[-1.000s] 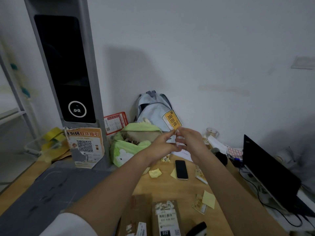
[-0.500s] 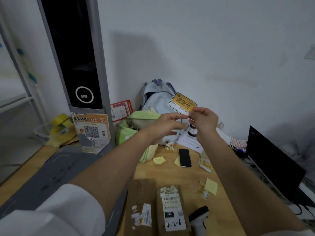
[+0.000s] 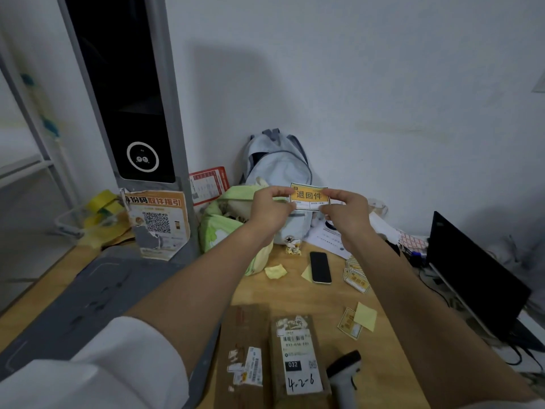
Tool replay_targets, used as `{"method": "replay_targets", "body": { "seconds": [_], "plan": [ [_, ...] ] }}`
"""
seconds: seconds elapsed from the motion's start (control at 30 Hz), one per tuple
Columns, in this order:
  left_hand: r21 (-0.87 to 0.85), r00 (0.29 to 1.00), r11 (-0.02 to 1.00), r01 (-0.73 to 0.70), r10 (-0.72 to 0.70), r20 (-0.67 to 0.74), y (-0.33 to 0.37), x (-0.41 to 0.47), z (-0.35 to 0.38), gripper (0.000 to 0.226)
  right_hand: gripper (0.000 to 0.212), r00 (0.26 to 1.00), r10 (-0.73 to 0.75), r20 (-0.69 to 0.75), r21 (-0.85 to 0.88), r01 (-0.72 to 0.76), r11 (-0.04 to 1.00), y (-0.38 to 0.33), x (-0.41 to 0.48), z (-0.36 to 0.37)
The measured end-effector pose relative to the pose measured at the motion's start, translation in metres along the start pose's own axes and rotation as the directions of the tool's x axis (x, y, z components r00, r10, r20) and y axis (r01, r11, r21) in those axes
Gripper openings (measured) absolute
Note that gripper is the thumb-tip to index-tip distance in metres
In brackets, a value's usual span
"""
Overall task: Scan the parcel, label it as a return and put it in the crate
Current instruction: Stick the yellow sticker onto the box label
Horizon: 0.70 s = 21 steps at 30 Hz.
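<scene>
I hold a yellow return label [image 3: 309, 196] with black characters flat in the air, facing me, above the desk. My left hand [image 3: 270, 208] pinches its left edge and my right hand [image 3: 345, 212] pinches its right edge. The brown cardboard parcel [image 3: 296, 360] lies at the near edge of the wooden desk, bearing a white barcode label with "032" and handwriting. A second brown box [image 3: 241, 355] lies beside it on the left. A handheld scanner [image 3: 343, 376] rests just right of the parcel. No crate is in view.
A tall grey kiosk [image 3: 124, 93] stands at the back left. A pale blue backpack [image 3: 280, 169] and a green bag [image 3: 224, 222] lean at the wall. A phone [image 3: 320, 267], loose return labels [image 3: 356, 278], yellow paper scraps and a dark laptop [image 3: 472, 276] lie on the desk.
Both hands have lifted the label and turned it from tilted to level, facing me. My view has tipped down, showing more of the parcel and the scanner.
</scene>
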State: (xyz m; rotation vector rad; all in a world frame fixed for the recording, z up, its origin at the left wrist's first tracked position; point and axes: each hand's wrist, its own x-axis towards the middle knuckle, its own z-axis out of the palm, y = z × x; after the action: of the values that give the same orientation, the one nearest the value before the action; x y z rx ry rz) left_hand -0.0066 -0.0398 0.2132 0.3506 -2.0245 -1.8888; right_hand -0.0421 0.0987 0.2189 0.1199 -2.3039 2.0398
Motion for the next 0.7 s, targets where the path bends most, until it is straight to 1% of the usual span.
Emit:
{"method": "replay_targets", "body": {
  "seconds": [0.07,0.23,0.37,0.47,0.53,0.7],
  "plan": [
    [0.050,1.000,0.999,0.009,-0.010,0.018,-0.012,0.000,0.002,0.034,0.041,1.000,0.005,0.012,-0.051,-0.005,0.999,0.009,0.000,-0.001],
    [0.120,0.998,0.992,0.023,-0.030,0.052,-0.046,-0.011,0.007,0.039,0.042,0.999,-0.033,0.021,-0.252,0.037,0.967,0.049,-0.003,-0.002],
    [0.158,0.995,0.985,0.068,-0.079,0.065,-0.082,-0.025,0.011,0.040,0.041,0.999,0.000,0.043,-0.386,0.017,0.922,0.087,-0.013,-0.005],
    [0.206,0.991,0.973,0.107,-0.121,0.058,-0.111,-0.034,0.014,0.040,0.042,0.995,0.076,0.061,-0.404,-0.045,0.914,0.117,-0.021,-0.004],
    [0.213,0.982,0.963,0.165,-0.180,0.054,-0.126,-0.039,0.015,0.040,0.043,0.990,0.121,0.076,-0.430,-0.077,0.900,0.135,-0.026,-0.003],
    [0.233,0.961,0.939,0.253,-0.272,0.052,-0.156,-0.052,0.015,0.043,0.041,0.982,0.163,0.096,-0.468,-0.100,0.878,0.168,-0.040,-0.001]
  ]
}}
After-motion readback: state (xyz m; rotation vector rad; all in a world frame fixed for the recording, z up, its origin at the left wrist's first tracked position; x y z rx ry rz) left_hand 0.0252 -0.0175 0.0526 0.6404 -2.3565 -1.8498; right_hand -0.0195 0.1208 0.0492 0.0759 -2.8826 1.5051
